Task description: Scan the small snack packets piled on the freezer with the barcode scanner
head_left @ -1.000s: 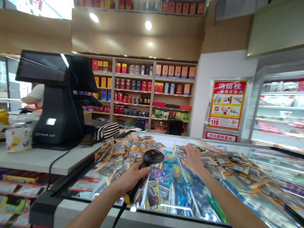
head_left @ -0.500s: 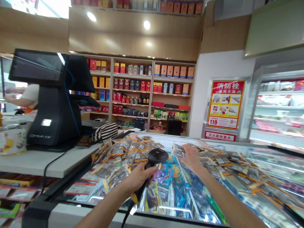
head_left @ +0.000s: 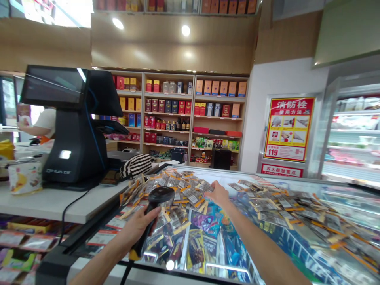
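Note:
My left hand [head_left: 142, 223] is wrapped round the grip of a black handheld barcode scanner [head_left: 162, 194], its head tilted over the left heap of small packets [head_left: 170, 182]. These packets are clear and grey with orange edges and printed labels. My right hand [head_left: 218, 194] reaches to the right edge of that heap, its fingertips pinched at a small packet [head_left: 204, 185]. More packets of the same look lie in a right-hand heap [head_left: 285, 204]. Both heaps rest on the glass top of a display freezer [head_left: 213, 176].
A black point-of-sale terminal [head_left: 74, 134] stands on the white counter [head_left: 65, 204] at left, beside a striped pouch [head_left: 136, 165]. The scanner's cable [head_left: 127, 273] hangs toward me. Stocked shelves [head_left: 166, 118] line the back. Behind the terminal is another person's arm [head_left: 37, 128].
My right hand has moved left from the gap between the heaps to the left heap's edge. My left hand has carried the scanner left, over the packets. The view has shifted slightly.

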Demonstrator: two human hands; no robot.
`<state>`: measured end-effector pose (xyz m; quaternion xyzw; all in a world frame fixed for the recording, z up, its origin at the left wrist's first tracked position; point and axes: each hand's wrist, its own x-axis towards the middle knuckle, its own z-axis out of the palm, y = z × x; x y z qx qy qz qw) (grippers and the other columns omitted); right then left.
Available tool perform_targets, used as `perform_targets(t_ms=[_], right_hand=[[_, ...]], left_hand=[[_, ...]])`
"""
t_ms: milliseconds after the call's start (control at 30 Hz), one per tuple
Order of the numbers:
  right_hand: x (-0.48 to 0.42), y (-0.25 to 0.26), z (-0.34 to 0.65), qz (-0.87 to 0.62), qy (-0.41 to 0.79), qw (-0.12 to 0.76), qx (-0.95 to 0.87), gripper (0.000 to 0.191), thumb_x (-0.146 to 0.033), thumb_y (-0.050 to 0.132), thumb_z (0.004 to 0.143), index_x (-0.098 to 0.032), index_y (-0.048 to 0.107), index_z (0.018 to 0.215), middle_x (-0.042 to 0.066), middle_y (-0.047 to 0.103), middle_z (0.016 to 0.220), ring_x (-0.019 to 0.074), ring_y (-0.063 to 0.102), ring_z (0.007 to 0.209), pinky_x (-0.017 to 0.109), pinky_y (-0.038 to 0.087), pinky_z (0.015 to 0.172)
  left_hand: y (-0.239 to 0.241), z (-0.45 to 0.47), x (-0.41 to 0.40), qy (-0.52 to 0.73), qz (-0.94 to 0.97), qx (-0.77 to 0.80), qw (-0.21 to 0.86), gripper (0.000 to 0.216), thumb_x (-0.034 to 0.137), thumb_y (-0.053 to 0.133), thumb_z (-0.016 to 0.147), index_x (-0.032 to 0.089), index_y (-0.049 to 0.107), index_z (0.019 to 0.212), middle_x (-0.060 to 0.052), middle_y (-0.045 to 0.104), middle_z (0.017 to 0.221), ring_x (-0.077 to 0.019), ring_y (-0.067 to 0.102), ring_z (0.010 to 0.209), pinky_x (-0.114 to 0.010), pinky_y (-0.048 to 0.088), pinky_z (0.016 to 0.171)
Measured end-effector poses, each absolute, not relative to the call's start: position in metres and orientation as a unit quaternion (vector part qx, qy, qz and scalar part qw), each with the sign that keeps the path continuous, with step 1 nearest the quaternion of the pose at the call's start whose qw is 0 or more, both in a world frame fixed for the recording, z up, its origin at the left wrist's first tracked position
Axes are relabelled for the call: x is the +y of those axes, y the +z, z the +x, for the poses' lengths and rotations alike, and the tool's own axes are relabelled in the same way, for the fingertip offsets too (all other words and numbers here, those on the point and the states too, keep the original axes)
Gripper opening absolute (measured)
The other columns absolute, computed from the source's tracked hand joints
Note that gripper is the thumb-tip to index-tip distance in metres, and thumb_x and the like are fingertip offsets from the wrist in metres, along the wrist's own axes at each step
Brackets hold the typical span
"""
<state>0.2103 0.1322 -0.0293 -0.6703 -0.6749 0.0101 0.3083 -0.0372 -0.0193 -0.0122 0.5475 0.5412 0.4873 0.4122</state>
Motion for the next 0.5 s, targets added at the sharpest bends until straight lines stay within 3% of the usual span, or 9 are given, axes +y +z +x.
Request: perform_targets(t_ms=[267,500], right_hand=[[0.162,-0.044,0.174,-0.623,0.017,0.323,-0.712,0.029,-0.044,0.05,0.06,-0.022,0.05,0.078,0.003,0.06,0.08,0.0206,0.054,0.079,0.031,0.035,0.065],[0.157,-0.058,0.192,-0.542,0.049,0.341,-0.766,0.023,-0.035,0.041,0.07,-0.021,0.054,0.083,0.002,0.061,0.087,0.0159,0.054,0.082,0.027,0.038,0.069]], left_hand=[[-0.012,-0.079,-0.027,0.496,0.514,0.58,0.391,0.04,0.055,0.047,0.061,0.016,0.043,0.051,0.005,0.042,0.04,-0.0067,0.037,0.039,-0.018,0.029,0.039],[-0.018,-0.077,-0.023,0.479,0.523,0.584,0.394,0.039,0.053,0.047,0.062,0.015,0.045,0.052,0.004,0.044,0.042,-0.0072,0.039,0.041,-0.018,0.031,0.041]])
